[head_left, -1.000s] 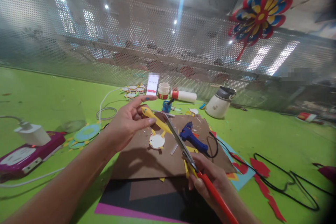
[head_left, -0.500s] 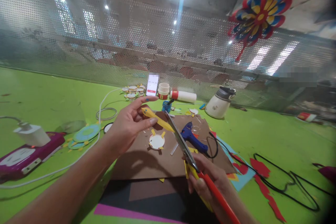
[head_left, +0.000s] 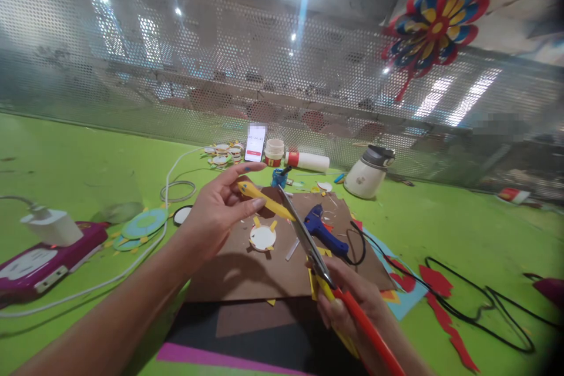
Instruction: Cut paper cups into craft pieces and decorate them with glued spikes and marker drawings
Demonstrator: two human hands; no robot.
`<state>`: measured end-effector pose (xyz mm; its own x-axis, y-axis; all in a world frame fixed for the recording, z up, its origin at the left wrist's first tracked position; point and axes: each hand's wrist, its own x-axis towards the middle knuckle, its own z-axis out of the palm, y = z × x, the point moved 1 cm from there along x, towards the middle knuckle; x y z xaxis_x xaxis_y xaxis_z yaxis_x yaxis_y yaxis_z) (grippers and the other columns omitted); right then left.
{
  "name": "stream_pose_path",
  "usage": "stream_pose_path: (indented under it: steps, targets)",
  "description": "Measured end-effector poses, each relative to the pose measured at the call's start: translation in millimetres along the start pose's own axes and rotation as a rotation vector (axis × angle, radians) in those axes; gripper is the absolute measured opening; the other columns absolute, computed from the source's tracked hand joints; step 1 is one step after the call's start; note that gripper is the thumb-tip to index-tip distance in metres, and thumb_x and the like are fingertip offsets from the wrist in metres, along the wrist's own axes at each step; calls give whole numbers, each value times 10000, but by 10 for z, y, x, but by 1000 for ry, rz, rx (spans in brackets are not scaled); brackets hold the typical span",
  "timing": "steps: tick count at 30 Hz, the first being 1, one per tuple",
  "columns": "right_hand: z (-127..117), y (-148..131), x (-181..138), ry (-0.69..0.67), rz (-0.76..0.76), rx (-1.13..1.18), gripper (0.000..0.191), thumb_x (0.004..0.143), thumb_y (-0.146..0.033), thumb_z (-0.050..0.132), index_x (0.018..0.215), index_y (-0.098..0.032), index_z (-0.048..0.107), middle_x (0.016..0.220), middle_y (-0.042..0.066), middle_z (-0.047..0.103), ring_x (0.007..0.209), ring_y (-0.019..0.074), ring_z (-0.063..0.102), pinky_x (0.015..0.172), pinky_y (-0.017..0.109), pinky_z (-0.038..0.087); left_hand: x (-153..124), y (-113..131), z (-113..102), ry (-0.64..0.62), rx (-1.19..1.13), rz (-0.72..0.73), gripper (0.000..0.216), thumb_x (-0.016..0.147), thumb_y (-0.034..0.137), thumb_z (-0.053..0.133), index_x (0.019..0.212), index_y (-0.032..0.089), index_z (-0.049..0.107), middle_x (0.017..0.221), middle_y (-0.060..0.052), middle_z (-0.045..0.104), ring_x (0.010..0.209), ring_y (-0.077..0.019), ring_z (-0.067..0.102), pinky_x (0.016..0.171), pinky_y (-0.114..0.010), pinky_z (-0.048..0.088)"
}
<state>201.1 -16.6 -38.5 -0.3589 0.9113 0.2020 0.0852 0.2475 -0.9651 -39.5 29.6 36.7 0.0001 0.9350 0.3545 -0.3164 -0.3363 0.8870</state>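
Between the thumb and fingers of my left hand (head_left: 222, 200) is a yellow paper strip (head_left: 274, 205), pointing to the right. My right hand (head_left: 348, 299) grips the red and yellow handles of a pair of scissors (head_left: 308, 241). The scissors' blades lie at the strip's right end; whether they are parted there I cannot make out. Below the strip, a white paper disc (head_left: 263, 238) with yellow tabs rests on the brown cardboard (head_left: 247, 282). A blue glue gun (head_left: 326, 232) lies right of the blades, and a glue stick (head_left: 292, 249) lies left of them.
A phone (head_left: 255, 144) stands at the back, beside a paper cup (head_left: 274, 153). Farther right is a white jug (head_left: 368, 173). Black cable (head_left: 489, 299) and red paper scraps (head_left: 436, 282) lie at right. At left are a purple power strip (head_left: 57, 258) and blue paper discs (head_left: 145, 223).
Almost nothing differs. Both hands, the strip and the scissors keep nearly the same positions, with only a very slight shift of the view.
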Motion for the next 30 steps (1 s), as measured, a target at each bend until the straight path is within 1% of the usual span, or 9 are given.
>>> stream_pose_path:
  steps: [3, 6, 12, 15, 18, 21, 24, 27, 30]
  targets:
    - [19, 27, -12, 6, 27, 41, 578, 838, -685, 630, 1156, -203, 627, 652, -48, 412, 524, 92, 325, 467, 234, 254, 0, -7, 1, 7, 0, -8, 557, 678, 179, 852, 1185, 206, 623, 734, 50, 692, 652, -138, 723, 665, -224, 587]
    - [30, 48, -18, 59, 41, 18, 559, 836, -674, 641, 1138, -204, 643, 667, -41, 417, 525, 88, 316, 449, 223, 246, 2, -19, 7, 22, 4, -26, 557, 670, 184, 851, 1180, 198, 627, 731, 48, 693, 642, -133, 719, 661, -219, 581]
    - [-73, 54, 92, 169, 3, -278, 494, 920, -581, 556, 1194, -181, 647, 553, -49, 478, 465, 108, 409, 474, 243, 362, 53, -57, -34, 35, 21, -98, 610, 642, 174, 847, 1201, 169, 602, 744, 27, 729, 646, -135, 719, 681, -234, 583]
    - [-162, 14, 164, 114, 31, -515, 469, 902, -556, 569, 1159, -174, 662, 615, -8, 608, 522, 150, 538, 528, 262, 440, 104, -78, -105, 42, 53, -146, 505, 653, 165, 820, 1121, 146, 629, 739, -12, 753, 654, -166, 731, 682, -273, 593]
    - [-233, -58, 180, 10, 95, -920, 448, 933, -497, 545, 1244, -185, 627, 817, 50, 737, 734, 219, 685, 664, 297, 507, 169, -84, -202, 114, 83, -143, 342, 652, 132, 790, 974, 135, 677, 735, -34, 758, 638, -166, 722, 673, -287, 592]
    - [-282, -119, 149, -52, 158, -1198, 374, 964, -352, 505, 1280, -186, 617, 954, 105, 766, 872, 291, 718, 732, 356, 510, 241, -71, -306, 184, 83, -123, 244, 676, 108, 736, 905, 151, 662, 770, -37, 763, 653, -154, 721, 686, -283, 586]
    - [-308, -152, 113, -92, 167, -1287, 381, 945, -285, 518, 1287, -153, 624, 1005, 165, 753, 906, 365, 712, 738, 416, 495, 308, -64, -415, 236, 116, -98, 210, 696, 111, 709, 891, 148, 642, 804, -35, 759, 685, -149, 730, 693, -266, 569]
    - [-324, -198, 92, -149, 130, -1352, 406, 925, -270, 562, 1302, -132, 627, 1030, 199, 731, 928, 387, 699, 734, 419, 485, 359, -89, -529, 259, 187, -112, 257, 681, 107, 724, 920, 146, 638, 803, -33, 754, 700, -159, 733, 675, -259, 549]
    - [-338, -301, 103, -171, 75, -1369, 295, 898, -272, 621, 1140, -134, 720, 939, 193, 727, 905, 375, 689, 730, 399, 470, 391, -136, -619, 235, 268, -179, 284, 655, 101, 752, 916, 147, 648, 723, -27, 740, 651, -156, 707, 651, -257, 528]
